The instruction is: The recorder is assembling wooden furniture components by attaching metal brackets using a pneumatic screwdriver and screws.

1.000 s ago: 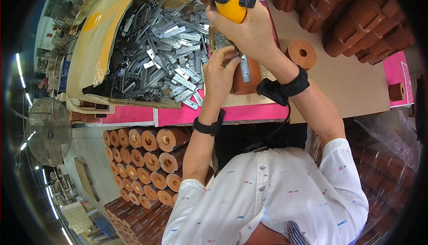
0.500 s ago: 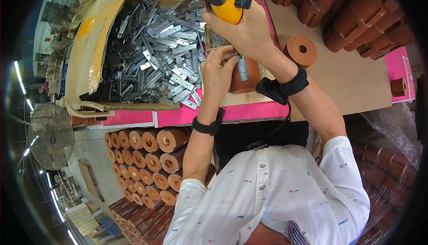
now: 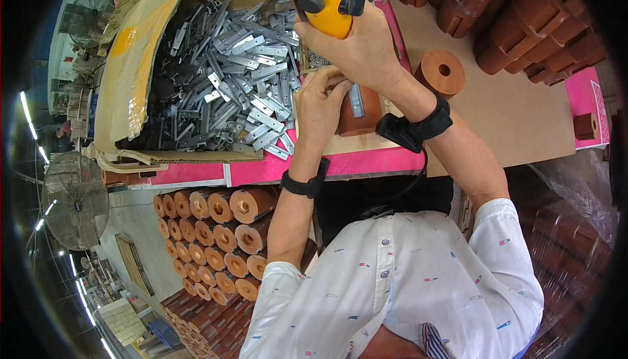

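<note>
My right hand [image 3: 367,48] is wrapped round a yellow power driver [image 3: 322,7] with black fittings; its tip is hidden. Below it a brown cylinder [image 3: 370,112] lies on the bench, with a grey metal strip [image 3: 356,101] along its upper side. My left hand [image 3: 316,105] is just left of the cylinder, thumb and fingers pinched together at the strip's far end. What sits between those fingertips is too small or hidden to make out.
To the left stands an open carton [image 3: 140,65] heaped with metal strips [image 3: 229,78]. A small tray of screws [image 3: 316,61] sits beyond my left hand. A holed brown cylinder [image 3: 441,74] is at right, with more stacked behind [image 3: 523,25] and below the bench [image 3: 216,238].
The yellow driver and my right hand have shifted slightly left. My left hand, the strip and the cylinder show almost no movement.
</note>
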`<action>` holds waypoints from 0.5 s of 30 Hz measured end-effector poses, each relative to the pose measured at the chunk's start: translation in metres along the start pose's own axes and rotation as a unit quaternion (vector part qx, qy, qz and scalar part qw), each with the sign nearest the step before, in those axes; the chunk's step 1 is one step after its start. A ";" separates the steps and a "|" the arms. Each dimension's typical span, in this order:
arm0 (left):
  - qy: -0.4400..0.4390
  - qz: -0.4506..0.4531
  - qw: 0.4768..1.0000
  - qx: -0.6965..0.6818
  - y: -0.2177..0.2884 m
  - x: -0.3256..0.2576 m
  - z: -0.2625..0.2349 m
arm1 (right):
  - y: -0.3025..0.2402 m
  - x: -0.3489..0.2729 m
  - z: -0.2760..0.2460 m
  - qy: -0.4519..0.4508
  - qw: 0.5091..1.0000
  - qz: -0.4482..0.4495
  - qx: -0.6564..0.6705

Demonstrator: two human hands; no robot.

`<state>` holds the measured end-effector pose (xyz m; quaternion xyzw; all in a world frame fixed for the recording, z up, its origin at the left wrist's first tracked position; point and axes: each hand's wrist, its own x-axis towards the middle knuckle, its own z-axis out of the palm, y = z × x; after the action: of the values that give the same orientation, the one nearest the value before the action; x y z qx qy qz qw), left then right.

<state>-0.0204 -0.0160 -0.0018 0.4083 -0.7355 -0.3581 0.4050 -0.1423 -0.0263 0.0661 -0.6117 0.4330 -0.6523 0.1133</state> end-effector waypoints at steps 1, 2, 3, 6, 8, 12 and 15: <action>0.005 0.002 1.000 -0.007 0.000 0.000 0.001 | 0.000 0.000 0.000 0.000 1.000 0.001 0.000; 0.005 0.002 1.000 -0.008 0.000 0.000 0.000 | 0.001 -0.001 0.000 -0.008 1.000 0.005 0.004; -0.006 -0.009 1.000 -0.002 0.000 0.000 0.000 | 0.000 -0.001 0.000 -0.016 1.000 0.009 0.009; -0.050 -0.041 0.998 0.013 0.001 -0.006 -0.009 | -0.005 -0.003 -0.001 -0.031 0.999 0.010 0.029; -0.083 -0.063 0.994 0.022 0.002 -0.014 -0.013 | -0.006 -0.004 -0.002 -0.032 0.999 0.007 0.029; -0.177 -0.002 0.984 0.002 0.001 -0.024 -0.016 | -0.002 -0.004 0.003 -0.019 0.997 0.002 0.070; -0.188 -0.009 0.982 0.016 -0.002 -0.028 -0.012 | 0.002 -0.007 0.001 -0.035 0.997 0.021 0.068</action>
<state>0.0002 0.0059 -0.0073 0.3467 -0.8008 -0.4202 0.2491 -0.1407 -0.0234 0.0597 -0.6157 0.3958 -0.6562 0.1834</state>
